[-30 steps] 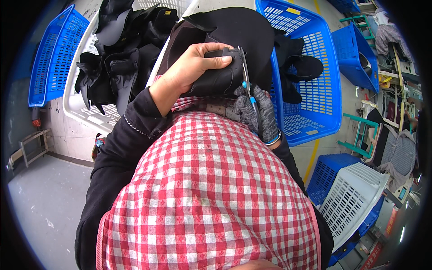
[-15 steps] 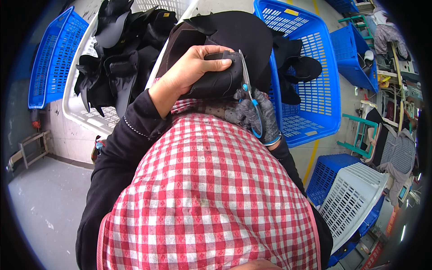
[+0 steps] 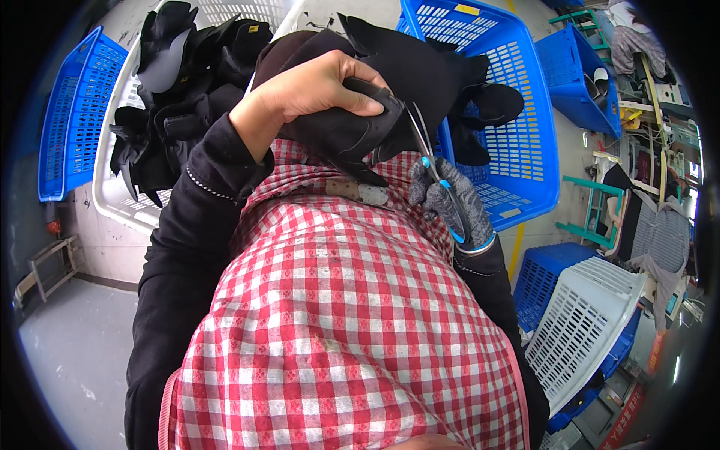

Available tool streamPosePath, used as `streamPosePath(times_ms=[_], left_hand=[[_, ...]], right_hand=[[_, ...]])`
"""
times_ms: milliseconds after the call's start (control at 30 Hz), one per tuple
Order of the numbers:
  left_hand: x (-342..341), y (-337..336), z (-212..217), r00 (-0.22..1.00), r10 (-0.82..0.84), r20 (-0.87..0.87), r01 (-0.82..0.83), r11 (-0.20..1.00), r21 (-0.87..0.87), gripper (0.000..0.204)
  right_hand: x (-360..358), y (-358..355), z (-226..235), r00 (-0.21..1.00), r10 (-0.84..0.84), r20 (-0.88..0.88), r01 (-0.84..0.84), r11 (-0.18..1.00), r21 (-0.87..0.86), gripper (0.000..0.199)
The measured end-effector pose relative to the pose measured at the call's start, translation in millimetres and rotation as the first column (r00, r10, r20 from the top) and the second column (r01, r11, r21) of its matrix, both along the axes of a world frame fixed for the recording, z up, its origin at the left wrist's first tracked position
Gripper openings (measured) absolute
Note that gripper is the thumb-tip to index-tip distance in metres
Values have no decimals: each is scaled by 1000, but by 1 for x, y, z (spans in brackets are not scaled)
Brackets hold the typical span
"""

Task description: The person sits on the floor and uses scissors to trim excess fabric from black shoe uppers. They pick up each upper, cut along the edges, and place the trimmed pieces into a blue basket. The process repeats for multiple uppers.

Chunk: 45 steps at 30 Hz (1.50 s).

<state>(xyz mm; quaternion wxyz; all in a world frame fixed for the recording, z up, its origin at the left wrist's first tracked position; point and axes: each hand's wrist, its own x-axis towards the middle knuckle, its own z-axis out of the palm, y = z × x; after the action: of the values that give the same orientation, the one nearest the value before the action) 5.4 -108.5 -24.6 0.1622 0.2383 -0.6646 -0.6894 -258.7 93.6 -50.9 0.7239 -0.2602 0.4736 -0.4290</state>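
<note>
The black fabric piece [image 3: 336, 129] sits over your checked apron's [image 3: 334, 300] far end, pinched between left hand [image 3: 319, 86] thumb and bent fingers. Your gloved right hand [image 3: 468, 201] grips scissors [image 3: 427, 160], 2 blades slightly parted; keep tips off black material [image 3: 424, 64] behind.

My left hand [image 3: 321, 88] is pinched, thumb [image 3: 364, 105] opposed to fingers [image 3: 361, 70]; my gloved right hand [image 3: 454, 201] is curled closed, set further back. Left forearm [image 3: 201, 214] and right forearm [image 3: 491, 292] angle inward.
</note>
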Motion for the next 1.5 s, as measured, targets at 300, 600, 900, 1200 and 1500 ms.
streamPosePath(times_ms=[300, 600, 900, 1200, 1500], left_hand=[[-3, 1, -1, 999, -10, 36, 10, 1000, -4, 30], [1, 2, -3, 1000, -16, 3, 16, 999, 37, 32], [3, 2, -3, 999, -41, -4, 41, 999, -2, 35], [3, 4, -1, 999, -51, 15, 51, 998, 22, 35], [0, 16, 10, 998, 16, 59, -5, 983, -185, 30]], right_hand=[[-2, -7, 8, 999, 44, 14, -45, 999, 29, 59], [-6, -25, 31, 936, 293, -193, -301, 954, -11, 72], [-21, -32, 39, 893, 371, -253, -384, 923, -1, 63], [-33, -41, 45, 734, 338, -589, -540, 817, -203, 41], [-36, -45, 55, 582, 299, -756, -627, 757, -184, 44]])
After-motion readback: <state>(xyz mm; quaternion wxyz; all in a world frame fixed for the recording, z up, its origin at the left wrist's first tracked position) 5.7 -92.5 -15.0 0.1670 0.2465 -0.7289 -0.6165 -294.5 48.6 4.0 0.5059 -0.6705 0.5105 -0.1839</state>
